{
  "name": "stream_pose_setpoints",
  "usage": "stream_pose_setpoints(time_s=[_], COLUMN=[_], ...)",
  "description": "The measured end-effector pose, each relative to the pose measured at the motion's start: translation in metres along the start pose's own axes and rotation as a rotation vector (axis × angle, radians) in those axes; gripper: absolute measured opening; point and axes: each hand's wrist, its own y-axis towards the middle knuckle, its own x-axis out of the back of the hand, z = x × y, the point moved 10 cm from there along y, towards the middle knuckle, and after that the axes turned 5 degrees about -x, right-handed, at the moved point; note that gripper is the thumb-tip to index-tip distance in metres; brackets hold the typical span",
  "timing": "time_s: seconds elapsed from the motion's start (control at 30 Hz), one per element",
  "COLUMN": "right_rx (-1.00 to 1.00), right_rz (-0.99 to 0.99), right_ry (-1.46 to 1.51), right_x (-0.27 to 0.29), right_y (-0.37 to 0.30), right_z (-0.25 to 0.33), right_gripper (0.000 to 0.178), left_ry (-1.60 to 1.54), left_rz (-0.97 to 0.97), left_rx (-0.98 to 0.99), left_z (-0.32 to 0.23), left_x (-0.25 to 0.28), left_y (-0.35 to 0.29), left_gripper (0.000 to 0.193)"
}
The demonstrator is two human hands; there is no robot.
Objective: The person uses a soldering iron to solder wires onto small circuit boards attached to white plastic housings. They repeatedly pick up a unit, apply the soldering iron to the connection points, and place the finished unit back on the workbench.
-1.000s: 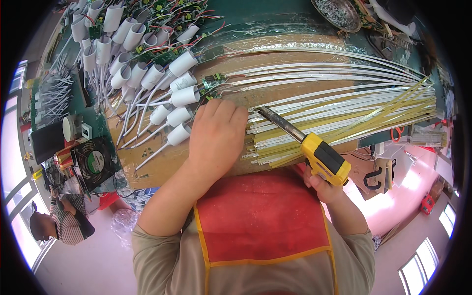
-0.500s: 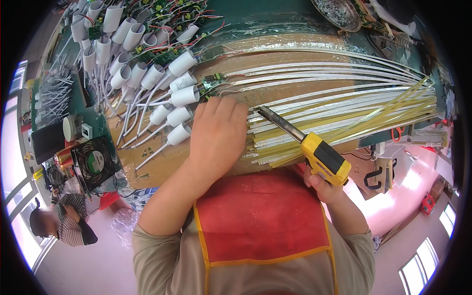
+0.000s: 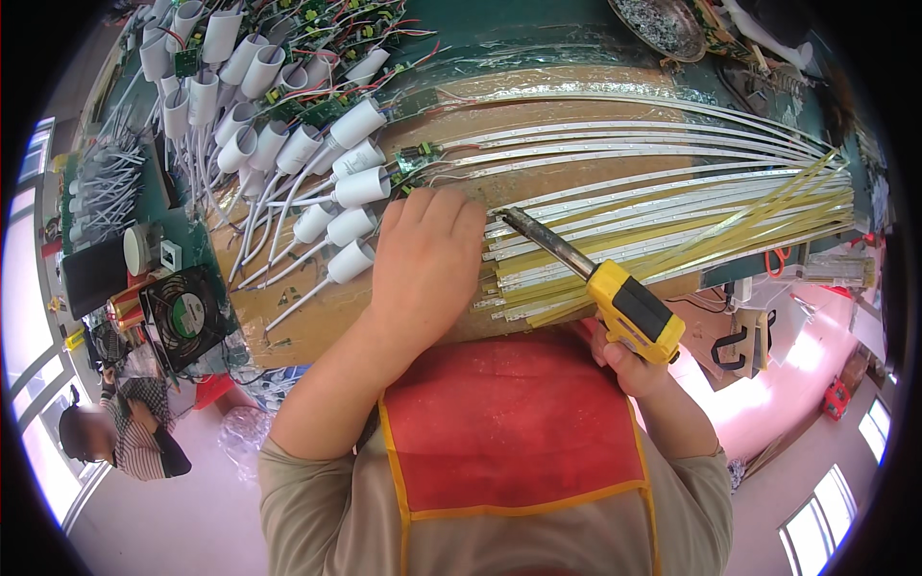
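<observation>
My left hand (image 3: 423, 264) lies palm down on the brown workbench (image 3: 317, 322), fingers together, pressing on the near ends of a bundle of long white and yellow light strips (image 3: 672, 206). My right hand (image 3: 629, 360) grips a yellow-handled soldering iron (image 3: 615, 288). Its dark metal tip points up-left and ends just right of my left fingertips, at the strip ends. A small green circuit board (image 3: 418, 158) with wires sits just above my left fingers.
Several white tube-shaped lamp housings (image 3: 288, 144) with leads fan out at the upper left. A black fan (image 3: 187, 317) and small boxes stand at the left edge. A metal dish of small parts (image 3: 663, 24) is at the top. Another person (image 3: 115, 432) sits lower left.
</observation>
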Motion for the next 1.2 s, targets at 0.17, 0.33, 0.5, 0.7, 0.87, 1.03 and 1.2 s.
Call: stream_pose_setpoints(time_s=[0.17,0.33,0.5,0.7,0.87,1.03,1.2], right_rx=[0.009,0.006,0.051,0.134,0.187,0.169,0.164], right_rz=[0.005,-0.004,0.025,-0.011,-0.024,-0.053,-0.068], right_ry=[-0.039,0.020,0.052,-0.056,-0.054,-0.071,-0.085], right_x=[0.000,0.001,0.002,0.006,0.006,0.012,0.016], right_y=[0.000,-0.001,-0.002,0.001,0.011,0.013,0.014], right_z=[-0.003,-0.004,0.003,0.017,0.034,0.027,0.022], right_gripper=[0.027,0.028,0.028,0.027,0.024,0.064,0.065], left_ry=[-0.001,0.006,0.011,0.005,0.004,0.006,0.010], left_rz=[-0.005,0.009,0.006,0.012,0.010,0.014,0.018], left_rx=[0.000,0.009,-0.001,0.009,0.007,-0.002,-0.002], left_z=[0.000,0.000,0.001,0.001,0.001,0.000,0.000], left_x=[0.000,0.000,-0.001,-0.002,-0.002,-0.002,-0.001], left_y=[0.000,0.000,-0.001,-0.001,-0.001,-0.001,0.000], left_gripper=[0.014,0.013,0.013,0.014,0.014,0.015,0.016])
